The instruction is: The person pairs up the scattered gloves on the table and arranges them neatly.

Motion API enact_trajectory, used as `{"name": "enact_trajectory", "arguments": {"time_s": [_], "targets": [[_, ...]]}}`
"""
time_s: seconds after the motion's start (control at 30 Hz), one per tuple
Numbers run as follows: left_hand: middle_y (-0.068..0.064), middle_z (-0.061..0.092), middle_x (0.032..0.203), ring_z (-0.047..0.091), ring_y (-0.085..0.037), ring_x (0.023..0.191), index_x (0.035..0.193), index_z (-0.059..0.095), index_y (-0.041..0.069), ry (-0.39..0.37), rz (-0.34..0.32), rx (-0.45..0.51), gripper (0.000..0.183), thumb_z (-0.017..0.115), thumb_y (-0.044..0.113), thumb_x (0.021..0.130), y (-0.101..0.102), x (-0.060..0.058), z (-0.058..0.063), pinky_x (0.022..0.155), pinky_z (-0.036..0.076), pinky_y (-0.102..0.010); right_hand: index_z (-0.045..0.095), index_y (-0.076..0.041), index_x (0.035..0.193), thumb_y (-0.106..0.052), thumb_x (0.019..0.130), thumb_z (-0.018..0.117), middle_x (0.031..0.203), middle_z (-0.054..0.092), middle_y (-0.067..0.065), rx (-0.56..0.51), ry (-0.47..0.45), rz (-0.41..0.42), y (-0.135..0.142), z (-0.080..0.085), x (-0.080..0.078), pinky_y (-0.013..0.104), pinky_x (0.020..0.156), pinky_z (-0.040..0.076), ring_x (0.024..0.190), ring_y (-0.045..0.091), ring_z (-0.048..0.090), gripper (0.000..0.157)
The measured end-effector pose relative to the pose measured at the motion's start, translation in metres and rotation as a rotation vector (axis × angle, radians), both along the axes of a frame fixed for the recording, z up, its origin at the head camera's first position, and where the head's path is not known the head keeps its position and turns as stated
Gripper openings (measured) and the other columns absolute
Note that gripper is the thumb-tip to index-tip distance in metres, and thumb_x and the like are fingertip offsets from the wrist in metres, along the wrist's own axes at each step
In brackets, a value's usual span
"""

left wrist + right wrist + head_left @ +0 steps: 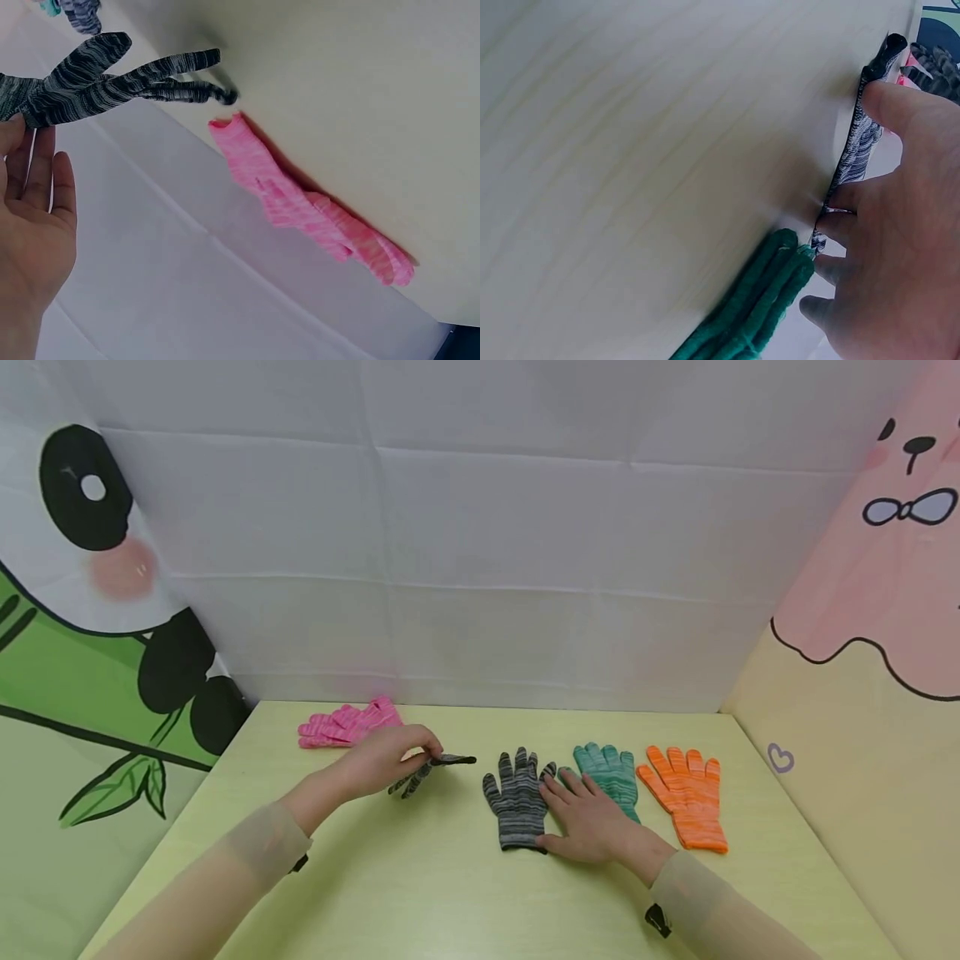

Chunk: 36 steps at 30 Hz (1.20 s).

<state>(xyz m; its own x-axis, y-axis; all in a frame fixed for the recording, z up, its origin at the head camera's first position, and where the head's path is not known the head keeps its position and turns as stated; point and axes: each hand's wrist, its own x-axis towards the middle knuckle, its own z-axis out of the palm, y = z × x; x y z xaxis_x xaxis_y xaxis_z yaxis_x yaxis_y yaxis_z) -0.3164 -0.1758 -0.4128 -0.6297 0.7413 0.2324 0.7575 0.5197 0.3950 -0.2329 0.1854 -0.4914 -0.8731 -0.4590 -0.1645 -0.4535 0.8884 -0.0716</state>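
Raised over the table's left half, my left hand [390,758] pinches a black-and-grey striped glove [97,82] between thumb and fingers. The glove's fingers dangle away from the hand. A matching striped glove [519,802] lies flat near the middle, fingers pointing to the back. My right hand [592,822] rests with spread fingers on that glove's right edge. Right beside it lies a green glove [611,777], partly covered by this hand and seen edge-on as green knit [757,300] in the right wrist view.
A pink glove bundle [348,724] lies at the back left, near the white cloth wall [495,643]. An orange glove [690,797] lies flat on the right of the pale yellow table [360,893]. Printed cloth panels stand on both sides.
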Motion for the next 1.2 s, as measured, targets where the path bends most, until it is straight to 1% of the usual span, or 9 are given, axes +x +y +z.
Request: {"name": "enact_trajectory", "arguments": {"time_s": [0.17,0.23,0.3,0.43,0.53,0.73,0.93,1.1,1.2], "targets": [[0.013,0.071,0.105,0.067,-0.006,0.095,0.106,0.071,0.022,0.033,-0.041,-0.036,0.023,0.070,0.001,0.095,-0.004,0.010,-0.013,0.080,0.057,-0.030,0.027,-0.013,0.163,-0.070,0.098,0.045,0.169,0.021,0.006,0.028,0.003,-0.012,-0.003,0.002,-0.001,0.059,0.123,0.009,0.156,0.035,0.010,0.088],[0.014,0.070,0.103,0.065,-0.005,0.091,0.105,0.070,0.022,0.048,-0.057,-0.052,0.023,0.071,0.002,0.095,-0.006,0.015,-0.019,0.078,0.056,-0.029,0.026,-0.014,0.163,-0.070,0.098,0.044,0.169,0.020,0.005,0.041,0.006,-0.013,-0.003,0.003,-0.001,0.058,0.123,0.008,0.156,0.035,0.009,0.088],[0.013,0.069,0.101,0.064,-0.005,0.088,0.104,0.070,0.023,0.080,-0.076,-0.076,0.023,0.071,0.002,0.095,-0.008,0.018,-0.026,0.077,0.056,-0.029,0.027,-0.014,0.163,-0.070,0.098,0.045,0.169,0.021,0.005,0.039,0.007,-0.014,-0.003,0.004,-0.001,0.059,0.123,0.007,0.156,0.035,0.010,0.088],[0.012,0.069,0.100,0.065,-0.008,0.090,0.103,0.070,0.023,0.161,-0.098,-0.135,0.022,0.073,0.003,0.093,-0.012,0.026,-0.039,0.080,0.056,-0.031,0.030,-0.013,0.162,-0.070,0.097,0.048,0.168,0.024,0.007,0.015,0.014,-0.010,-0.003,0.006,-0.003,0.060,0.122,0.007,0.156,0.036,0.010,0.088],[0.013,0.069,0.101,0.066,-0.009,0.093,0.102,0.071,0.023,0.188,-0.103,-0.174,0.022,0.073,0.004,0.093,-0.012,0.031,-0.046,0.083,0.056,-0.033,0.034,-0.013,0.161,-0.069,0.096,0.051,0.167,0.027,0.008,-0.007,0.026,-0.020,-0.002,0.008,-0.003,0.061,0.122,0.007,0.156,0.037,0.010,0.087],[0.016,0.069,0.101,0.065,-0.005,0.095,0.100,0.071,0.025,0.180,-0.092,-0.233,0.023,0.074,0.004,0.092,-0.015,0.042,-0.052,0.086,0.054,-0.036,0.032,-0.016,0.162,-0.073,0.095,0.049,0.168,0.025,0.005,0.017,0.032,-0.044,0.001,0.007,-0.006,0.060,0.122,0.005,0.155,0.038,0.009,0.090],[0.015,0.070,0.102,0.065,-0.007,0.099,0.100,0.070,0.026,0.202,-0.097,-0.278,0.023,0.073,0.004,0.093,-0.018,0.047,-0.056,0.090,0.052,-0.040,0.031,-0.018,0.163,-0.077,0.093,0.048,0.168,0.024,0.004,0.048,0.012,-0.057,0.001,0.005,-0.007,0.059,0.123,0.004,0.156,0.037,0.009,0.093],[0.018,0.069,0.097,0.065,-0.003,0.093,0.097,0.070,0.027,0.243,-0.118,-0.288,0.026,0.071,0.001,0.090,-0.022,0.051,-0.062,0.085,0.052,-0.039,0.033,-0.019,0.162,-0.078,0.091,0.048,0.168,0.026,0.004,0.067,0.011,-0.062,0.000,0.006,-0.009,0.059,0.123,0.004,0.156,0.037,0.009,0.094],[0.019,0.069,0.098,0.064,-0.002,0.091,0.095,0.070,0.027,0.247,-0.129,-0.292,0.028,0.069,-0.001,0.089,-0.024,0.053,-0.065,0.081,0.050,-0.036,0.034,-0.019,0.162,-0.078,0.091,0.049,0.167,0.027,0.004,0.070,0.012,-0.058,0.000,0.006,-0.010,0.060,0.122,0.004,0.155,0.038,0.009,0.094]]}}
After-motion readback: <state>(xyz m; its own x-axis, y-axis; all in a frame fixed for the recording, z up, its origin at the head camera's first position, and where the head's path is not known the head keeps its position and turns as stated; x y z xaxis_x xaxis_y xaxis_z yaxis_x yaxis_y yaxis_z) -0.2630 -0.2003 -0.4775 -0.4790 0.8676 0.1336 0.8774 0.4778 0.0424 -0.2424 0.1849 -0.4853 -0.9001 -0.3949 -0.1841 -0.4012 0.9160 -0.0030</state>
